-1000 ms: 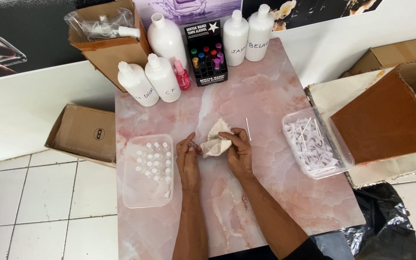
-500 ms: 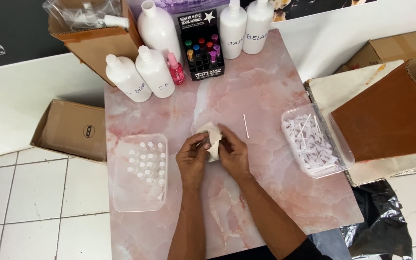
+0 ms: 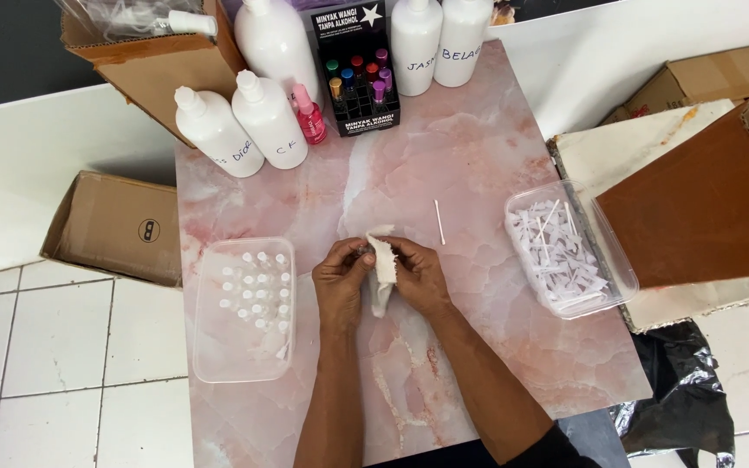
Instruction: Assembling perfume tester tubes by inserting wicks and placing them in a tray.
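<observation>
My left hand [image 3: 342, 284] and my right hand [image 3: 418, 276] meet over the middle of the pink marble table [image 3: 478, 147]. Between them they hold a crumpled white tissue [image 3: 382, 269]. The left fingers pinch something small at the tissue's upper left edge; I cannot tell what it is. A thin white stick [image 3: 439, 222] lies on the table just beyond my right hand. A clear tray of small clear vials [image 3: 249, 303] stands to the left of my left hand.
A clear tray of white plastic pieces [image 3: 565, 247] sits at the right edge. At the back stand several white bottles [image 3: 270, 121], a pink spray bottle [image 3: 309, 115] and a black display box of coloured vials [image 3: 355, 69]. Cardboard boxes [image 3: 114, 227] flank the table.
The view has shifted slightly. My hands have closed in around the tissue, which is now more bunched and hangs down between them.
</observation>
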